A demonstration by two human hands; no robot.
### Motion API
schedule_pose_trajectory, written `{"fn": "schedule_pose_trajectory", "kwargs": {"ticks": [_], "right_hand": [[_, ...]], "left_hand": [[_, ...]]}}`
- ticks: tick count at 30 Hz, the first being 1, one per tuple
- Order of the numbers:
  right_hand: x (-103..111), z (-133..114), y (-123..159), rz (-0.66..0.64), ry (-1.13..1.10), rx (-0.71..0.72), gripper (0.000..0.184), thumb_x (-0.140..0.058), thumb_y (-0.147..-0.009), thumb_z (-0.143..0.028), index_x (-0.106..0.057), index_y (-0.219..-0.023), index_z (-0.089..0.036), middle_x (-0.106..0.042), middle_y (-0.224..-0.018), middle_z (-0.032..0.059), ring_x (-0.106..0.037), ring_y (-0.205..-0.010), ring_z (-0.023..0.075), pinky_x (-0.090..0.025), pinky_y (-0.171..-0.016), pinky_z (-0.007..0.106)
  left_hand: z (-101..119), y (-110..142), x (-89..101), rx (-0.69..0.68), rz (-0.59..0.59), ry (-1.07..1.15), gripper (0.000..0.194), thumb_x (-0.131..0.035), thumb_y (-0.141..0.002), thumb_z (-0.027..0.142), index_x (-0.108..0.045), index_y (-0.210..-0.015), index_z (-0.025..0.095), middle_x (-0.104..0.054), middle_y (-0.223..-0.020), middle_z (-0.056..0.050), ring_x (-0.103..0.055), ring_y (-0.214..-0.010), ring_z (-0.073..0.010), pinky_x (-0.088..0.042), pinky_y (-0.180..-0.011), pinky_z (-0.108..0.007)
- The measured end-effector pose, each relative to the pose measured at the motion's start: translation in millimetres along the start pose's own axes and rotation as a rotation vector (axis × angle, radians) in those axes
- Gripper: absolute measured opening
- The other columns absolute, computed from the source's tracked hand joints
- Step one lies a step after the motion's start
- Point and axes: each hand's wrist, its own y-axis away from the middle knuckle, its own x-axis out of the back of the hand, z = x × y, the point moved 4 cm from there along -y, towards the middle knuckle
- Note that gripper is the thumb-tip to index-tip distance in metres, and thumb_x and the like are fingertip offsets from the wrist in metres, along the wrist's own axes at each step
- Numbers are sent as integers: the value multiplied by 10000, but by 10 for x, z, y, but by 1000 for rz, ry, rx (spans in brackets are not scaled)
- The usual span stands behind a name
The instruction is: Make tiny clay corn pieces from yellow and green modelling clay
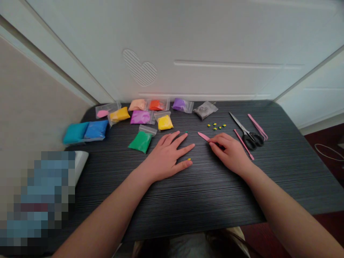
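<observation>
My left hand (168,157) lies flat on the dark striped table (188,193) with its fingers spread. A tiny yellow clay bit (189,159) sits by its thumb tip, and a small green bit (186,133) lies beyond its fingertips. My right hand (228,150) is closed on a pink clay knife (203,136) whose blade points left, between the two hands. Several small yellow and green clay pieces (216,126) lie just beyond the right hand.
Bags of coloured clay line the back left: green (141,141), yellow (164,122), magenta (141,116), blue (85,131). Scissors (247,133), a pink stick (243,144) and pink tweezers (257,126) lie right of my right hand. White panels stand behind.
</observation>
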Motion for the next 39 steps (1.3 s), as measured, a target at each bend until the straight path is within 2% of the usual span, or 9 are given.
{"fn": "schedule_pose_trajectory", "kwargs": {"ticks": [5,8,12,17,22,28,32,39], "right_hand": [[-16,4,-3,2,51,4,186,-448,-824,-227,-594,-928,-179,-596,-904,49,-534,-877,160,-417,-823,295],[-17,24,-12,15,150,-26,202,-467,-815,-264,-590,-947,-173,-599,-909,54,-528,-887,182,-410,-835,327],[-5,47,-22,16,231,-69,229,-483,-805,-316,-605,-929,-168,-597,-900,60,-536,-868,185,-421,-820,324],[13,40,-19,10,253,-73,224,-475,-807,-299,-610,-923,-163,-597,-894,61,-541,-864,179,-425,-813,309],[7,43,-11,6,262,-55,214,-465,-810,-279,-608,-925,-169,-595,-889,59,-534,-874,185,-419,-818,316],[24,47,-9,-1,300,-53,207,-456,-816,-276,-610,-907,-172,-599,-885,55,-534,-867,179,-416,-810,303],[24,20,-14,-43,380,-52,234,-409,-840,-271,-622,-862,-177,-608,-858,59,-546,-841,174,-416,-775,287],[8,29,-41,-10,450,-48,265,-359,-859,-266,-609,-863,-176,-620,-848,65,-553,-848,177,-394,-779,280]], "left_hand": [[-20,-21,-10,38,48,27,551,-326,-818,523,-335,-1296,248,-296,-1381,-59,-199,-1267,-280,-193,-1021,-466],[-62,-33,0,82,110,86,511,-327,-848,448,-329,-1298,206,-357,-1344,-65,-255,-1237,-244,-215,-1022,-420],[-139,-54,12,164,211,175,368,-361,-858,373,-504,-1143,190,-535,-1145,-40,-409,-1080,-193,-297,-972,-355],[-169,-84,-18,183,277,211,265,-427,-839,304,-584,-1026,201,-581,-1024,-27,-449,-985,-181,-350,-908,-340],[-178,-113,-57,201,299,232,224,-460,-822,260,-603,-986,208,-611,-953,-21,-473,-942,-180,-376,-872,-346],[-196,-83,-20,275,368,222,209,-506,-790,252,-609,-952,171,-599,-934,-42,-480,-932,-172,-383,-870,-322],[-180,-88,-25,294,349,206,163,-504,-786,246,-636,-855,179,-598,-900,-34,-486,-901,-170,-394,-838,-317],[-137,-121,-45,325,333,155,173,-478,-799,259,-634,-837,195,-605,-892,-25,-484,-894,-189,-395,-807,-341]]}}
